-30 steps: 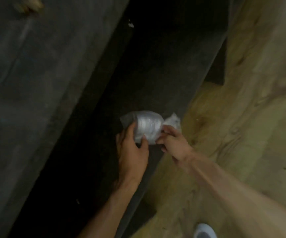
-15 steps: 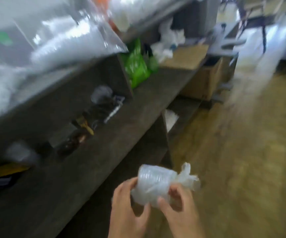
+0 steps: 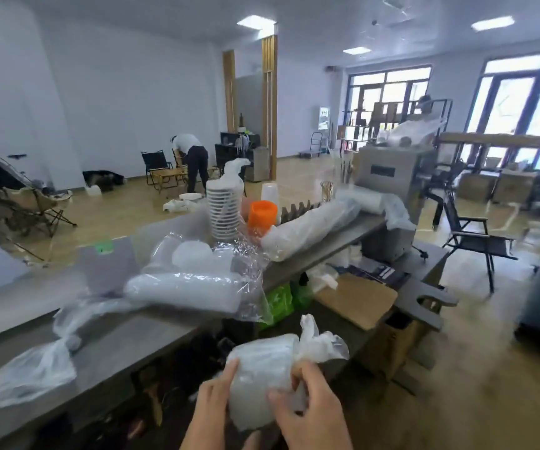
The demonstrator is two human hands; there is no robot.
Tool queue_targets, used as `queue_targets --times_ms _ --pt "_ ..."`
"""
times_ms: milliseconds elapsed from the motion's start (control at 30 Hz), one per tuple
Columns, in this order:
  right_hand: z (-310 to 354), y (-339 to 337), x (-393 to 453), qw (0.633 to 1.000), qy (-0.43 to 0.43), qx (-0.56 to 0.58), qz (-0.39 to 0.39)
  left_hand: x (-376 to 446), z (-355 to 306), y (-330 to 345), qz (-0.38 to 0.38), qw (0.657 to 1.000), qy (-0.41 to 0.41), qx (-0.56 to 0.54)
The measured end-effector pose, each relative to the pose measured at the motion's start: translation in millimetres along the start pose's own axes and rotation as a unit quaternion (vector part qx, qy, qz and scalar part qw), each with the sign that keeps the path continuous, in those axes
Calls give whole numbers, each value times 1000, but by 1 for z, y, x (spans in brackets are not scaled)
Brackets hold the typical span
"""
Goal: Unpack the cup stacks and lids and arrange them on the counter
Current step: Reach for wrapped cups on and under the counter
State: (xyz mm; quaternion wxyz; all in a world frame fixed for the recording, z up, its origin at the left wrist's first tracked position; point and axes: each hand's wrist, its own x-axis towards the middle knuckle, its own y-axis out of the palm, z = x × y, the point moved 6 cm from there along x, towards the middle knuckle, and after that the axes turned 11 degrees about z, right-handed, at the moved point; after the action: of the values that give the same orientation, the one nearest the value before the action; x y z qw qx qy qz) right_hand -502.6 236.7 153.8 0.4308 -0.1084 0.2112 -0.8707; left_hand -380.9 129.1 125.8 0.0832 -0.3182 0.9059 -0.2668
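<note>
Bright open room now, windows at 2 o'clock, and the grey counter [image 3: 151, 332] runs across in front of me. A second ago I was looking down into the dark space under the shelf with this same bag in hand; half a second ago the lower shelves were sliding past. Now I'm up and facing the top.

The bag [image 3: 262, 371] is at 6 o'clock, low and in front of me, not yet on the counter. Left hand [image 3: 212, 407] cups its left side, fingers curled round the plastic. Right hand [image 3: 311, 414] grips the right side just below the knot [image 3: 314, 342], thumb and fingers pressed into the film. Both grips closed on it, the knot tied. Contents look like a short stack of clear lids or cups; too blurred to say which.

On the counter at 11 o'clock lies a long sleeve [image 3: 184, 293] of cups in loose wrap; at 12 o'clock a white stack [image 3: 223, 206] stands upright beside an orange cup [image 3: 263, 214], with another sleeve [image 3: 311, 227] slanting off toward 1 o'clock. An empty bag [image 3: 31, 371] droops at 9 o'clock.

So I reckon the fetch is done. Next comes the knot, then setting this lot in the bare stretch at 10 o'clock.
</note>
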Motion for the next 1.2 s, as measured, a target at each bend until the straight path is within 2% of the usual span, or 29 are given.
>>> queue_targets --times_ms 100,233,400,500,633,733,833,1000,1200 --pt "38 -34 62 999 -30 -16 -6 57 -29 -21 -48 994 93 18" --pt "79 -68 126 990 -107 -84 -26 129 -63 -36 -57 989 139 7" --pt "104 -102 188 968 -170 -176 -55 197 -97 -33 -53 989 122 -67" --pt "108 -109 230 949 -206 -235 -36 237 -99 -35 -48 986 82 -134" --pt "96 -78 289 903 -250 -343 61 273 -77 -51 -76 988 -23 -134" --pt "72 -46 325 891 -251 -354 136 287 -57 -54 -83 992 -82 -57" --pt "52 -20 349 850 -273 -404 198 294 -31 -51 -69 986 -145 54" --pt "58 -1 376 805 -352 -440 187 309 -1 -42 -63 949 -233 202" --pt "33 5 400 779 -381 -447 220 305 -3 -35 -87 922 -267 266"
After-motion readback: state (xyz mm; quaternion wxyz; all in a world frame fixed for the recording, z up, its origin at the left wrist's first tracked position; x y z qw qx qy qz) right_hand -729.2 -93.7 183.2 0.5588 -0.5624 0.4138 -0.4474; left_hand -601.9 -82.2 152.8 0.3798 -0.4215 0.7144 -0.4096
